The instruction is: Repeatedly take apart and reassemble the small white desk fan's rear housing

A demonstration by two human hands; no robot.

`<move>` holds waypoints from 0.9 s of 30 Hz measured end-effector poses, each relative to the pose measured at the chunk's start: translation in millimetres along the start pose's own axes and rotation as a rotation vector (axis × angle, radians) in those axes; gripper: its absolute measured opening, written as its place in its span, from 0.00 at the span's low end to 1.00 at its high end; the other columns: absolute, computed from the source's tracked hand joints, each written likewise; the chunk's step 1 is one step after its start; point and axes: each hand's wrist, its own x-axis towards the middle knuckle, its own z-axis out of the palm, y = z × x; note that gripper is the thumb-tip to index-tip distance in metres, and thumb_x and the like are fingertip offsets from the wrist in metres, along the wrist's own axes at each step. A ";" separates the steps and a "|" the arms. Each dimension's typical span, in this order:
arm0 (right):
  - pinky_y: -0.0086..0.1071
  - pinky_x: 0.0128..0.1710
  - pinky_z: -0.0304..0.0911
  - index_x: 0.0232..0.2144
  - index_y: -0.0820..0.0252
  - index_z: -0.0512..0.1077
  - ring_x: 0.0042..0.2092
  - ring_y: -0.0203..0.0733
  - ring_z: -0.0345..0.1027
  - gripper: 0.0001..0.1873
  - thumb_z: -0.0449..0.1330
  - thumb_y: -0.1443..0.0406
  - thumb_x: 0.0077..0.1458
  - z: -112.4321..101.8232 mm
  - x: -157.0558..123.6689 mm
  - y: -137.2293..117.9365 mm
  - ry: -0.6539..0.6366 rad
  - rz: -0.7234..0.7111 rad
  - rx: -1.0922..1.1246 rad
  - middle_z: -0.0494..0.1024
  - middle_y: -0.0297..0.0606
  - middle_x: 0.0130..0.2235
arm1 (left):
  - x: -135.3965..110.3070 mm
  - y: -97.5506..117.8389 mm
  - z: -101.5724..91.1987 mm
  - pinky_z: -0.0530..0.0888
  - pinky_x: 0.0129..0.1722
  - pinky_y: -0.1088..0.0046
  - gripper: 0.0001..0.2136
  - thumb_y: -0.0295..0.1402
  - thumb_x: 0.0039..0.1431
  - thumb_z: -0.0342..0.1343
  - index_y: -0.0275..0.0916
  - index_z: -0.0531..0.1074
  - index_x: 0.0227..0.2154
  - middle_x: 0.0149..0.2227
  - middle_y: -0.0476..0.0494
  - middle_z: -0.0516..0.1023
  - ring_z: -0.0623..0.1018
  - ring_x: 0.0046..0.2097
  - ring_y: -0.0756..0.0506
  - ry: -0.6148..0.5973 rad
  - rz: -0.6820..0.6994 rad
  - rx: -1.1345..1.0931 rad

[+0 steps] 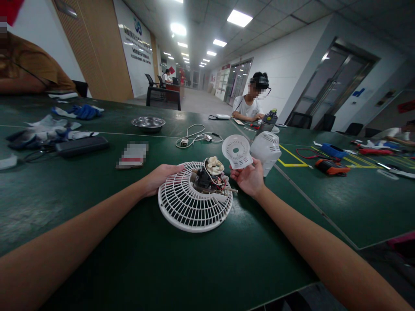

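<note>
A round white fan grille (184, 211) lies on the green table, with a dark motor (204, 179) and its wires seated at its middle. My left hand (164, 178) grips the grille's left rim, the thumb and fingers closed on its edge. Right of the motor, my right hand (251, 178) holds up a white slotted plastic cover (236, 151), its round vented face turned towards me. Behind that hand stands a white plastic housing (267, 151). A thin shaft juts from the motor towards my right hand.
Beyond the grille are a white cable (197, 137) and a steel bowl (148, 124). A dark case (82, 146) and gloves (78, 111) lie left. An orange multimeter (332, 166) sits right, a bottle (268, 122) behind the housing. Another person (248, 101) sits across the table.
</note>
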 end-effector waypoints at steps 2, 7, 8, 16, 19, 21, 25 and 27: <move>0.35 0.28 0.68 0.43 0.54 0.72 0.29 0.44 0.70 0.22 0.49 0.48 0.57 -0.1 0.1 0.2 0.002 0.001 0.000 0.80 0.42 0.32 | -0.8 0.7 0.5 0.82 0.40 0.70 0.09 0.31 0.67 0.58 0.30 0.81 0.42 0.41 0.32 0.85 0.85 0.37 0.45 0.000 -0.002 0.004; 0.34 0.29 0.68 0.43 0.54 0.72 0.30 0.44 0.70 0.23 0.48 0.48 0.58 -0.8 0.3 0.9 -0.006 -0.010 0.001 0.80 0.42 0.33 | -1.7 1.5 1.7 0.82 0.41 0.70 0.10 0.31 0.68 0.58 0.31 0.81 0.43 0.42 0.33 0.85 0.85 0.37 0.45 0.000 -0.008 -0.001; 0.34 0.29 0.68 0.43 0.54 0.72 0.29 0.44 0.70 0.23 0.48 0.48 0.58 -0.9 0.3 1.0 -0.006 -0.012 0.001 0.80 0.42 0.33 | -1.5 1.3 1.6 0.82 0.41 0.70 0.10 0.31 0.67 0.58 0.31 0.81 0.43 0.42 0.33 0.85 0.85 0.37 0.45 0.000 -0.008 -0.004; 0.34 0.29 0.67 0.42 0.54 0.72 0.30 0.43 0.70 0.22 0.49 0.48 0.57 -1.5 1.4 0.9 -0.005 -0.012 -0.006 0.80 0.43 0.33 | -2.4 1.7 3.1 0.82 0.40 0.70 0.10 0.31 0.67 0.59 0.29 0.81 0.43 0.42 0.31 0.85 0.85 0.37 0.44 0.006 -0.004 -0.006; 0.34 0.29 0.67 0.42 0.54 0.72 0.30 0.43 0.70 0.22 0.49 0.48 0.57 -1.2 0.8 0.8 -0.009 -0.016 -0.006 0.80 0.43 0.33 | -2.6 1.8 3.4 0.82 0.40 0.69 0.10 0.30 0.67 0.58 0.29 0.81 0.44 0.42 0.31 0.85 0.85 0.37 0.44 0.002 0.000 0.000; 0.34 0.28 0.67 0.42 0.54 0.72 0.30 0.43 0.69 0.22 0.49 0.48 0.57 -1.1 0.5 1.1 -0.011 -0.017 -0.007 0.80 0.43 0.33 | -2.1 1.5 3.4 0.82 0.40 0.69 0.10 0.30 0.68 0.57 0.29 0.81 0.43 0.42 0.31 0.85 0.85 0.37 0.44 0.004 0.003 0.000; 0.34 0.28 0.67 0.42 0.54 0.72 0.30 0.43 0.70 0.22 0.49 0.48 0.57 -1.5 1.2 2.1 -0.011 -0.020 -0.004 0.80 0.42 0.33 | -2.6 1.6 5.7 0.82 0.41 0.69 0.10 0.29 0.68 0.57 0.29 0.81 0.42 0.42 0.31 0.85 0.85 0.37 0.44 0.017 0.011 -0.011; 0.33 0.29 0.67 0.43 0.53 0.71 0.30 0.43 0.70 0.22 0.50 0.48 0.57 -1.6 1.6 2.4 -0.011 -0.020 -0.004 0.80 0.42 0.33 | -3.9 2.3 7.7 0.82 0.40 0.69 0.10 0.28 0.68 0.57 0.28 0.81 0.41 0.41 0.31 0.85 0.85 0.37 0.44 0.028 0.013 -0.011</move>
